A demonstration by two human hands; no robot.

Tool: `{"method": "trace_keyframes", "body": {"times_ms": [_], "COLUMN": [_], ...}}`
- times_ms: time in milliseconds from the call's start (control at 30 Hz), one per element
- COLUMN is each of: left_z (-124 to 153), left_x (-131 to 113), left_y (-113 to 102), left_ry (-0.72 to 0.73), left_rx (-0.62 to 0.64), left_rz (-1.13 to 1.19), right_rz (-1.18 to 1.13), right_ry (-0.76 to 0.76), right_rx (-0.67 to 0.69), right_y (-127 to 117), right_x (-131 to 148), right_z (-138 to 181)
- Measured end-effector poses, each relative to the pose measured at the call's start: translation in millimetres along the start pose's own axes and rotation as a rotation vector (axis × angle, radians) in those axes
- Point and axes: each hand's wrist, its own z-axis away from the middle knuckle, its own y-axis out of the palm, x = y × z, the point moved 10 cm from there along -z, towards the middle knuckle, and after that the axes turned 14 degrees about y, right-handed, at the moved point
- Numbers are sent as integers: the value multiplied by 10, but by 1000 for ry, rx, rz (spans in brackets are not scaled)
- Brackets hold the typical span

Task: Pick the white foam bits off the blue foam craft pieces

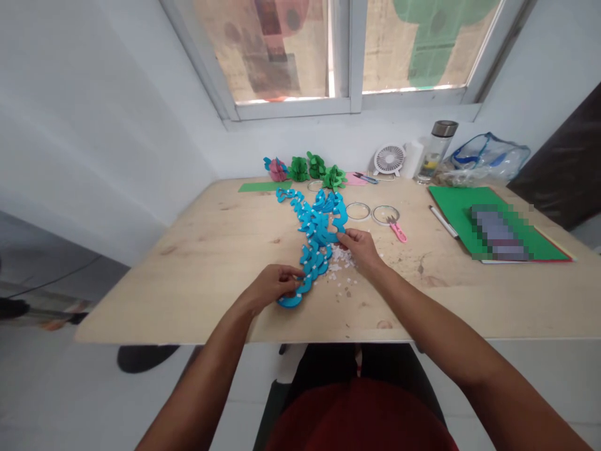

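A pile of blue cut-paper shapes [315, 227], curved and dotted with small white pieces, lies across the middle of the wooden table [197, 263]. My left hand [277, 285] is at its near end, with fingers curled against the edge of a blue piece. On the pile's right side, my right hand [357, 244] pinches the edge of another blue paper piece between thumb and fingers. Small white paper scraps [339, 263] are scattered beside the pile, below my right hand.
Pink snips [398, 229] and rolls of tape [358, 211] lie to the right. Green paper flowers [315, 166], a white fan [389, 160] and a bottle [436, 153] stand along the wall. A green sheet [451, 216] with a blurred object and a marker [442, 222] are farther right.
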Motion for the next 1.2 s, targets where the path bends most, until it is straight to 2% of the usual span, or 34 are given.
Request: {"method": "trace_keyframes", "body": {"times_ms": [200,400,600,833,1067,1200], "left_z": [-52,-49,-28,33,59,53], "left_x": [-26,-13,-3,-85,-49,-20], "left_y": [75,120,110,57,37,27], "left_ry": [35,20,25,43,47,46], "left_rx": [31,42,21,-18,14,23], "left_rz": [-24,-16,15,19,-46,-79], "right_rz": [24,130,282,508,731,801], "right_ry": [16,3,3,-94,-227,-231], "right_rx": [42,281,404,400,380,357], "right_y": [54,380,582,649,757,793], "right_x": [-12,-48,-177,-236,-91,-54], "right_z": [22,151,228,198,296,352]}}
